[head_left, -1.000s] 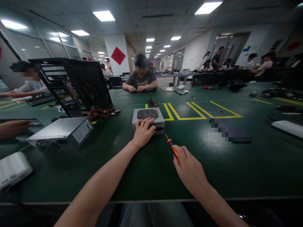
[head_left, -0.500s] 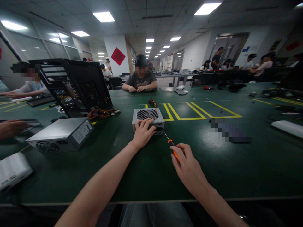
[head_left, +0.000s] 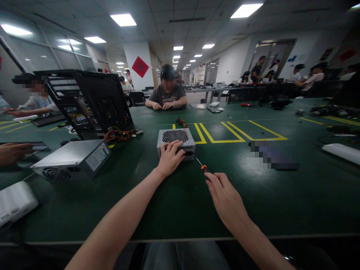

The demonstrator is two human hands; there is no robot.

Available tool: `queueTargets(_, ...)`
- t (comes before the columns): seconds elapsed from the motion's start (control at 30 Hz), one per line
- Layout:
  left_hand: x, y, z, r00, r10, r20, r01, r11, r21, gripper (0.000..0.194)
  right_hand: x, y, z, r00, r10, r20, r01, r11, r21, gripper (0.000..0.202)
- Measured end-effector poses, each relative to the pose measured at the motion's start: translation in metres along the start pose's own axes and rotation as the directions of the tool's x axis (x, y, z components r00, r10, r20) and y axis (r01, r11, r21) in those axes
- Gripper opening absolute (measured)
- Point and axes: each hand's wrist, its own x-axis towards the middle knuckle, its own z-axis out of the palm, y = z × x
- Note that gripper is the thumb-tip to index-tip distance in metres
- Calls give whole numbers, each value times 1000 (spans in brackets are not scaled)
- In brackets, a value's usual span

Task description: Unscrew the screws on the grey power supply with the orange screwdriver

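Observation:
A grey metal power supply [head_left: 165,135] with a honeycomb grille on top stands on the green table in front of me. My left hand [head_left: 171,158] holds it, fingers over its upper front edge and thumb toward the right. In my closed right hand [head_left: 225,191] is a screwdriver [head_left: 204,168] with an orange and black handle, mostly covered by the fingers. Its thin shaft slants up and left, with the tip at the lower right front corner of the power supply. I cannot tell whether the tip sits in a screw.
At left lie a second power supply [head_left: 70,155], a black computer case [head_left: 109,101] with loose cables [head_left: 119,134], and a white power strip [head_left: 17,202]. Yellow tape [head_left: 227,141] marks the table. A blurred dark object [head_left: 274,155] lies right. A person [head_left: 168,93] sits opposite.
My right hand has shifted slightly right and rotated, covering more of the screwdriver's handle. The shaft slants a little more; my left hand and the power supply have stayed put.

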Motion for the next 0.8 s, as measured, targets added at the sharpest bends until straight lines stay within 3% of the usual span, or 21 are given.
queueTargets(0.23,1,2,-2,1000,-2,9,2,1000,-4,10,1,-4,-2,999,-31,24,30,998,58,28)
queueTargets(0.43,1,2,-1,1000,0,3,0,1000,1,8,-1,-2,0,1000,-16,15,17,1000,-24,28)
queueTargets(0.63,1,2,0,1000,1,8,-1,1000,9,9,0,-2,0,997,-21,73,16,997,69,25)
queueTargets(0.8,2,3,-1,1000,-1,7,1,1000,6,9,1,-2,0,1000,-16,11,15,998,59,26)
